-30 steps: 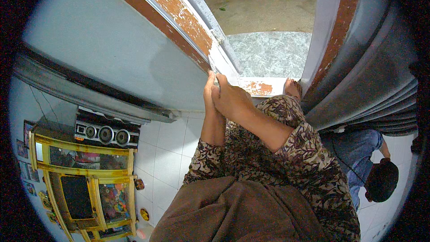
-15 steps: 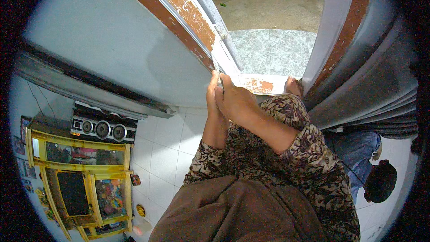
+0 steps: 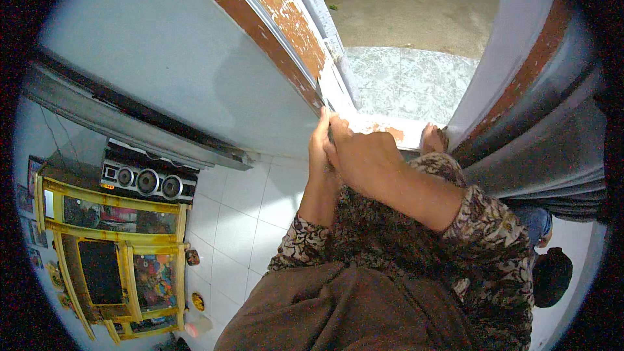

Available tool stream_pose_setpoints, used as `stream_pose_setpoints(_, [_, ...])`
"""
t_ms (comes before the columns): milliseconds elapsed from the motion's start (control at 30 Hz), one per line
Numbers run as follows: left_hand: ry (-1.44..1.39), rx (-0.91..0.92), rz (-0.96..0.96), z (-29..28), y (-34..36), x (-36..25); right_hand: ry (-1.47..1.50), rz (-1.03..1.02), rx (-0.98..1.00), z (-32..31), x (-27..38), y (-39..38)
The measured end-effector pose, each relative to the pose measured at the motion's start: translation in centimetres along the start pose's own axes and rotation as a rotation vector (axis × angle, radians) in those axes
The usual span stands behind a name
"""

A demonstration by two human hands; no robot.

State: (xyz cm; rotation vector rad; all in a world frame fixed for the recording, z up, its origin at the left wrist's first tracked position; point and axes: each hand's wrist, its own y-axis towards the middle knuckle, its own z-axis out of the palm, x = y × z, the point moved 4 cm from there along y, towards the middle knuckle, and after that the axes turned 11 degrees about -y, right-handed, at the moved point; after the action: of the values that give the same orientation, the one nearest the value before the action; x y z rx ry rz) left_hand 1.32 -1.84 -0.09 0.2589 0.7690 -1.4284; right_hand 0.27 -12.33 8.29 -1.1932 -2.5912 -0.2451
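In front of me is a door frame (image 3: 289, 16) whose white paint is flaked away in patches, baring orange-brown beneath. Both hands come together low on its left post. My right hand (image 3: 367, 161) is closed, knuckles up, around a thin flat-bladed tool (image 3: 327, 109) that is mostly hidden by the fingers. Beside it, my left hand (image 3: 317, 149) presses along the same tool, its fingers pointing up toward the post. The blade's tip sits at or very near the frame's edge; contact cannot be made out.
A white sill (image 3: 374, 123) with a bare patch crosses the doorway, my foot (image 3: 433, 138) at its right end. A grey curtain (image 3: 552, 162) hangs right. Another person's head (image 3: 552, 277) shows lower right. A yellow cabinet (image 3: 123, 244) with a stereo (image 3: 148, 182) on it stands left.
The door frame and doorway have shifted right in view. My right hand and forearm have moved right and turned, showing more of the knuckles. Less of the other person's jeans shows behind my sleeve.
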Motion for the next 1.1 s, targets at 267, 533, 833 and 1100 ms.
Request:
stream_pose_setpoints(267, [-0.299, 0.125, -0.213, 0.6, 0.4, 0.7, -0.580, -0.456, -0.313, -2.2, 1.5, -2.8])
stream_pose_setpoints(533, [-0.580, 0.115, -0.302, 2.0, 1.7, 1.0, -0.217, -1.058, -0.490, -0.3, 0.0, 1.0])
stream_pose_setpoints(833, [-0.497, -0.039, -0.194, 0.6, 2.3, 0.9, 0.255, -1.170, -0.409, 3.6, -1.8, 3.5])
stream_pose_setpoints(1100, [-0.637, 0.140, -0.207, 0.1, 3.1, 1.6, 0.195, -1.320, -0.516, 4.1, -1.3, 3.0])
